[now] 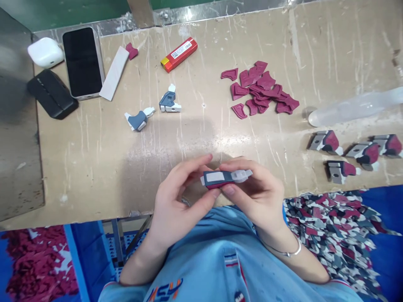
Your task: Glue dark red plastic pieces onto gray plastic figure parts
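Note:
Between my hands, above the table's front edge, is a small plastic assembly [217, 177], dark blue-grey with a white panel, a pale tip and a maroon underside. My left hand [181, 197] grips its left end between thumb and fingers. On the other end, the thumb and fingers of my right hand [256, 193] are closed round it. Two blue-grey and white assemblies, one [137, 121] lying on its side and another [170, 100] beside it, rest on the table up and to the left. Loose maroon plastic pieces [262, 90] form a pile farther up right.
On the table [94, 176] lie a phone [83, 63], a white earbud case [45, 52], a black case [53, 94], a red lighter [179, 54] and a clear plastic object [355, 109]. Several finished-looking assemblies [336, 172] sit right. Blue bins flank my body, holding maroon parts [40, 264] and mixed assemblies [336, 235].

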{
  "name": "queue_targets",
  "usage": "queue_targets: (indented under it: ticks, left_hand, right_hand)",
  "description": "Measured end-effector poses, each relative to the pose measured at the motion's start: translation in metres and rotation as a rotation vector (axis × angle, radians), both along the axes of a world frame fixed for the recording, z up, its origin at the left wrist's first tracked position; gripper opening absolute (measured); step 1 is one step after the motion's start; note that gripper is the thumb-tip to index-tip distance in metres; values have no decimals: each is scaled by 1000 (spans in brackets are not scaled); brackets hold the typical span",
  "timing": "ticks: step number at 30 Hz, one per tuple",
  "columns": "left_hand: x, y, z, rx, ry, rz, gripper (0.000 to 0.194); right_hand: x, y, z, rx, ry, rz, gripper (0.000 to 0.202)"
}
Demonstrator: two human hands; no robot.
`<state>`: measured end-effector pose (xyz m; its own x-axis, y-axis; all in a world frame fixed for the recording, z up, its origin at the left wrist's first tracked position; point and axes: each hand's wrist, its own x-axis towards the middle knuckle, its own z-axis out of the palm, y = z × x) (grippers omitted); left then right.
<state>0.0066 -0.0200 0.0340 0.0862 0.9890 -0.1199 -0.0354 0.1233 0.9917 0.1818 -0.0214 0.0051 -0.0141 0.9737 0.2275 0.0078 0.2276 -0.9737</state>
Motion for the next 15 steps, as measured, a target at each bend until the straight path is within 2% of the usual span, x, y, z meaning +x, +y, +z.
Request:
queue_targets:
  ticks: [2,4,7,11,15]
  left_hand:
    - [1,2,-3,-14,-68,12,39]
    - [2,4,-6,-13,-103,4,28]
    - [4,6,-9,62,-67,21,17]
    - [7,4,-11,180,16,55,14]
    - [7,5,-8,114,-41,32,10]
  right_hand:
    - [0,0,1,25,1,-34,20]
    - [-2,0,0,47,21,-70,20]
    - [-6,-2,-2,67,40,-97,21]
    - [-10,-4,-4,95,39,-131,19]
    - [-10,-4,-4,104,36,-138,18]
